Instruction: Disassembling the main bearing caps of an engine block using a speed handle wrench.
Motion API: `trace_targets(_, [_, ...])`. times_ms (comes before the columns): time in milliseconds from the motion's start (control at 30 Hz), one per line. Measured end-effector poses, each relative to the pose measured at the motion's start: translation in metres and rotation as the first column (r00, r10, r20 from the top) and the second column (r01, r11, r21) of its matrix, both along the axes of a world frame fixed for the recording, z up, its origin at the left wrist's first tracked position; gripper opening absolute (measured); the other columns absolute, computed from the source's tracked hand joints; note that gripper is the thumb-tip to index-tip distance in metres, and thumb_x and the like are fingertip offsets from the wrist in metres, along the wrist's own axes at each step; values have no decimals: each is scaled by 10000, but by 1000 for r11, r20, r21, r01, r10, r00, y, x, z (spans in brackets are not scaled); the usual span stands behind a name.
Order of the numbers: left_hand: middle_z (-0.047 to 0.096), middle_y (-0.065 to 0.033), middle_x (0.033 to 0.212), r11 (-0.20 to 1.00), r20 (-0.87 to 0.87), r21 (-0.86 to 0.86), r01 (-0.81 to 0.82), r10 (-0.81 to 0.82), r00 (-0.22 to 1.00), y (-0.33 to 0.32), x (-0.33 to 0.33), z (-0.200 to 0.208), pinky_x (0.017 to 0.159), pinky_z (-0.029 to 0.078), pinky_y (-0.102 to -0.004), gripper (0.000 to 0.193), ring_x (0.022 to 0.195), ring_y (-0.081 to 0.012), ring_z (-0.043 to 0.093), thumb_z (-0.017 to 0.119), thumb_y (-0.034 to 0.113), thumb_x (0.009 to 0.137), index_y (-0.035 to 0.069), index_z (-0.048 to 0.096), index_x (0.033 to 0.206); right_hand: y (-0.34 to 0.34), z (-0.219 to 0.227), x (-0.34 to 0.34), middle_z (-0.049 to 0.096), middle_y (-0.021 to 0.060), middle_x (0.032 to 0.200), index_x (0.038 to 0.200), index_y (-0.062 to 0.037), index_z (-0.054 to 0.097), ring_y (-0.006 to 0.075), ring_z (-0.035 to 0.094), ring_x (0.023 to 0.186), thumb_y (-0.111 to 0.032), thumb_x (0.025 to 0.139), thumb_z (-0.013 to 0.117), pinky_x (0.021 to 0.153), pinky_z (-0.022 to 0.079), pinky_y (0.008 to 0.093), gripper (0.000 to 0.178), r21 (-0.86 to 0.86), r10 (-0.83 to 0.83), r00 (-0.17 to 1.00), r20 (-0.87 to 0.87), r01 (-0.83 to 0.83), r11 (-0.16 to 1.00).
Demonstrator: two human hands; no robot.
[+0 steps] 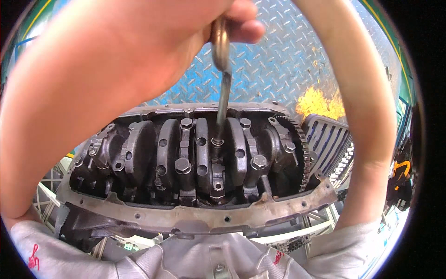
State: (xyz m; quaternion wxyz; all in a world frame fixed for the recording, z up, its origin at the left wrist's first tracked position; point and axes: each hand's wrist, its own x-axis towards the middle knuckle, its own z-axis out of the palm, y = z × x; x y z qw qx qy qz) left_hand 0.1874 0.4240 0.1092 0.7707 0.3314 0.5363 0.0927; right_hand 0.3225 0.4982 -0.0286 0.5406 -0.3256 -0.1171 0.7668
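My left hand (pixel 116 51) fills the upper left and is closed around the top of a long metal wrench (pixel 224 93). The wrench's shaft runs straight down into an open engine block (pixel 186 218), and its socket end (pixel 217 141) sits on a bolt of a bearing cap near the middle. The dark, oily crankshaft (pixel 139 153) lies across the block with several hex bolts showing. My right forearm (pixel 367 116) arches from the lower right to the top edge. Its hand is out of the picture.
A toothed wheel (pixel 298 144) sits at the crankshaft's right end. A grey slatted grille (pixel 330 139) lies to the right of the block. Beyond is a blue diamond-plate floor (pixel 278 60) with a yellow paint patch (pixel 320 103). A metal frame stand (pixel 46 200) supports the block.
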Motion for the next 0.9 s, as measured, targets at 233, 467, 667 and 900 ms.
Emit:
trace_targets(233, [276, 81, 595, 993, -111, 117, 26, -13, 994, 3, -37, -59, 463, 216, -267, 364, 493, -71, 243, 560, 277, 1024, 185, 366, 729, -4, 28, 19, 259, -80, 539, 637, -206, 293, 91, 241, 418, -328, 1007, 392, 408, 223, 275, 402, -198, -8, 1000, 16, 12, 980])
trace_targets(467, [372, 55, 656, 991, -23, 115, 76, -73, 997, -4, 2, -152, 572, 445, -294, 374, 552, -99, 376, 535, 294, 1064, 161, 378, 752, 38, 57, -31, 254, -48, 542, 668, -192, 300, 120, 244, 426, -233, 1029, 280, 418, 230, 306, 364, 58, 160, 969, 188, -174, 983])
trace_targets(667, [314, 67, 636, 996, 151, -42, 76, -69, 986, -34, 21, -105, 510, 329, -260, 386, 528, -72, 312, 545, 268, 1050, 167, 337, 740, 40, -30, 2, 280, -31, 577, 662, -192, 310, 137, 266, 471, -186, 989, 372, 457, 275, 310, 332, -232, 99, 986, 136, -65, 971])
trace_targets(900, [279, 100, 576, 991, -200, 131, -4, 30, 979, 8, -48, -129, 447, 243, -247, 386, 475, -49, 243, 586, 223, 984, 200, 351, 679, 27, 4, 39, 215, -81, 512, 586, -238, 273, 89, 230, 418, -247, 1016, 356, 408, 204, 281, 439, -52, 201, 977, -75, -206, 977])
